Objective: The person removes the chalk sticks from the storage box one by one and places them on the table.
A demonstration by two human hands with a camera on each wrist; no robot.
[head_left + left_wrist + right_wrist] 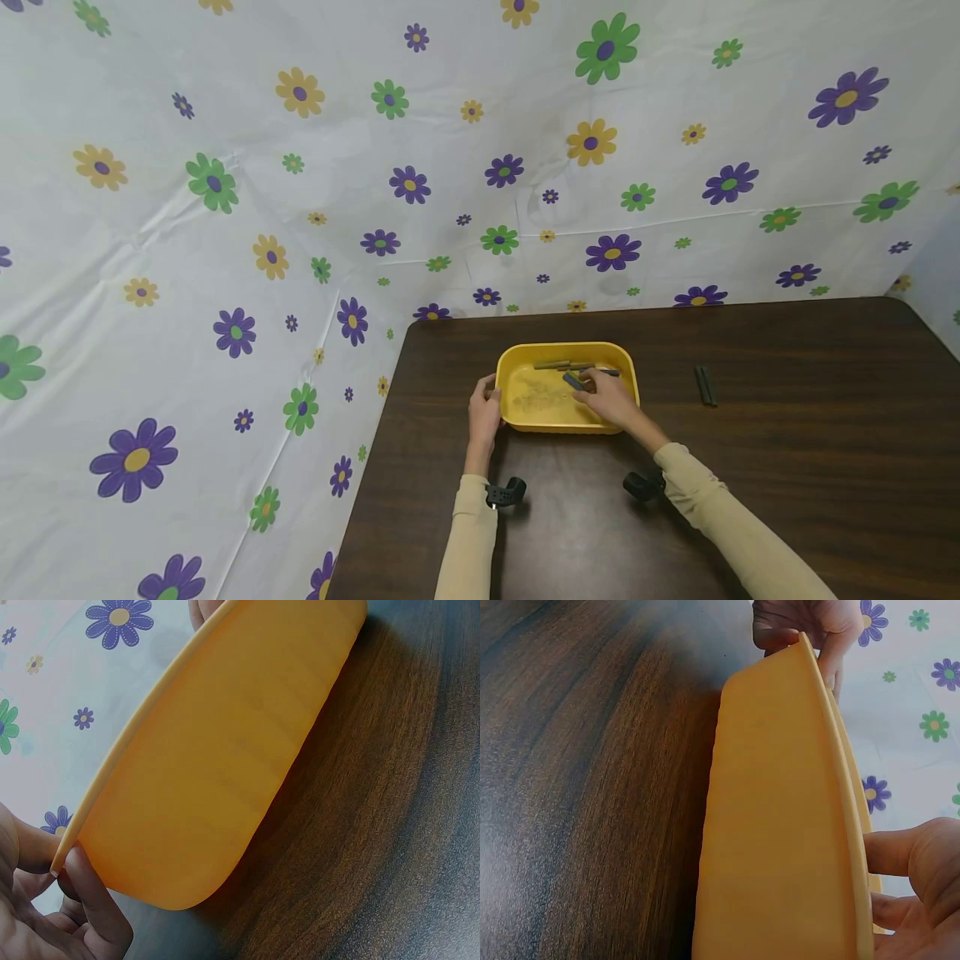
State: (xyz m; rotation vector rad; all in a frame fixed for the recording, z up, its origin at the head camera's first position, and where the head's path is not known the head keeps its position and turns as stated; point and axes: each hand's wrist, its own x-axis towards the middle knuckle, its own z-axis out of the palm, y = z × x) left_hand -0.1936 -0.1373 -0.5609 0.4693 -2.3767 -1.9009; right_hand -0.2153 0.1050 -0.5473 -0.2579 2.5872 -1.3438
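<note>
A shallow yellow plastic tub [567,430] with rounded corners stands on the table. My left hand [485,408] pinches its rim at the left end, thumb and fingers on either side of the edge in the left wrist view. My right hand [609,398] reaches over the right side into the tub. Between its thumb and fingers is a short dark bluish stick [573,381], tilted above the tub's floor. Several more thin sticks [552,365], olive and dark blue, lie along the tub's far side. In the right wrist view the tub wall hides what the right fingers [892,851] hold.
Two dark green sticks [706,386] lie side by side on the brown wooden table [810,433], right of the tub. Grey smudges mark the tub's floor. A white sheet [450,150] printed with flowers hangs behind and to the left of the table.
</note>
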